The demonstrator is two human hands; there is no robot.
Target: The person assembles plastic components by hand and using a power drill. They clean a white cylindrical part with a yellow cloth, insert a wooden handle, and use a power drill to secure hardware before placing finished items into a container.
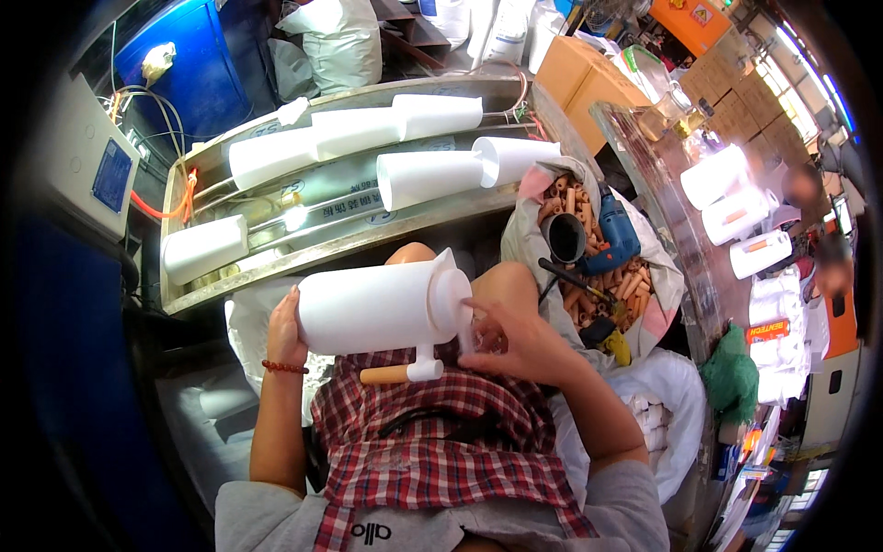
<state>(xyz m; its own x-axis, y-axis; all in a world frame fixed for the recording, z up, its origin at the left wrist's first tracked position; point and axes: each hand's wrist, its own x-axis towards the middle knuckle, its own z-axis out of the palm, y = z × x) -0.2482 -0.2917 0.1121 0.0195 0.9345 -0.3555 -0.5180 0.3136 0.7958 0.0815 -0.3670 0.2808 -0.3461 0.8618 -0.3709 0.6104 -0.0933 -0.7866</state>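
Observation:
A white plastic jug (368, 310) lies on its side above my lap, its spout and lid end toward the right. Against its base my left hand (287, 329) is closed, with a beaded bracelet at the wrist. A tan, wood-coloured handle (384, 375) sticks out from a white joint on the jug's near side. At the other end, the thumb and fingers of my right hand (517, 339) grip the white lid (455, 308) around its protruding part. The fingertips are partly blurred.
Ahead, a metal-framed trough (497, 201) holds several white jug bodies (432, 179) on rods. To the right, a sack (520, 235) of tan handles carries a blue power drill (614, 230) and a dark cup. More white jugs (716, 177) stand on the wooden table (676, 267).

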